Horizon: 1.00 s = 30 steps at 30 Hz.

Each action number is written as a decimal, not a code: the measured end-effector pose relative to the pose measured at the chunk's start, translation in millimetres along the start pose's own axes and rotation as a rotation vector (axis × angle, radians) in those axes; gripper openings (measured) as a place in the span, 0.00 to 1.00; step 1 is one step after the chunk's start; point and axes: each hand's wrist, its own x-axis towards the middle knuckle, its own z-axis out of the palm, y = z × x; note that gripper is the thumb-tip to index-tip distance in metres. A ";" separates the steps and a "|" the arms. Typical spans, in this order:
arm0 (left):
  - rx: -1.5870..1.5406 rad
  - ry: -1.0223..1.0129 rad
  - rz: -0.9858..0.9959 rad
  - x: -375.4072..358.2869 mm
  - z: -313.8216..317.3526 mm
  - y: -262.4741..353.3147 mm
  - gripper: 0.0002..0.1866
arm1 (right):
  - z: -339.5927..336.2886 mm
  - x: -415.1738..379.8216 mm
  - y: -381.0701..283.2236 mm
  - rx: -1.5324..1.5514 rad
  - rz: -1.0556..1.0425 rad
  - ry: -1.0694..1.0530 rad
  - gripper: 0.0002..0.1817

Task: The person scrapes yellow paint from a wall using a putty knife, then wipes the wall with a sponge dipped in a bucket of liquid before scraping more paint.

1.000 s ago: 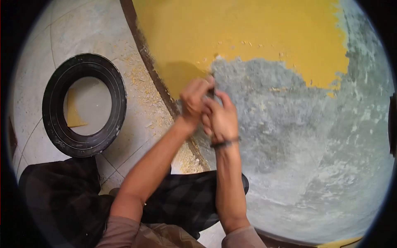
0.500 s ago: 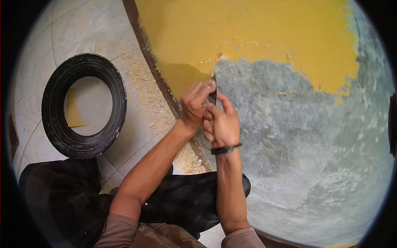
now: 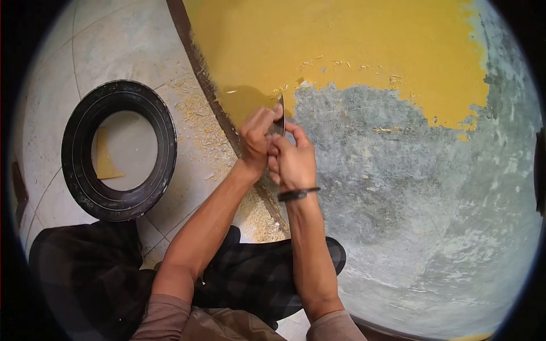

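Note:
My left hand [image 3: 257,138] and my right hand [image 3: 293,159] are clasped together around a thin metal scraper blade [image 3: 280,113]. The blade's tip rests against the wall at the edge where yellow paint [image 3: 341,40] meets bare grey plaster [image 3: 387,182]. A dark band sits on my right wrist. Most of the scraper is hidden inside my fingers.
A black rubber ring [image 3: 118,150] lies on the tiled floor at the left. Yellow paint flakes [image 3: 202,122] are strewn along the dark skirting strip [image 3: 196,57]. My legs in dark checked cloth [image 3: 108,273] fill the lower left.
Both hands have slid the scraper up and slightly left along the paint edge. A little more yellow has come off near the blade.

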 end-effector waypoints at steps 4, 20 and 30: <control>-0.121 -0.013 0.085 -13.5 8.5 26.8 0.16 | -25.8 -35.2 -1.9 -0.004 0.022 0.024 0.19; -0.100 -0.072 -0.017 -26.4 6.5 15.9 0.20 | -18.8 -24.7 9.2 -0.033 0.029 0.105 0.18; -0.112 -0.108 0.036 -27.1 -3.8 22.1 0.14 | -22.1 -24.7 15.2 0.032 0.058 0.007 0.17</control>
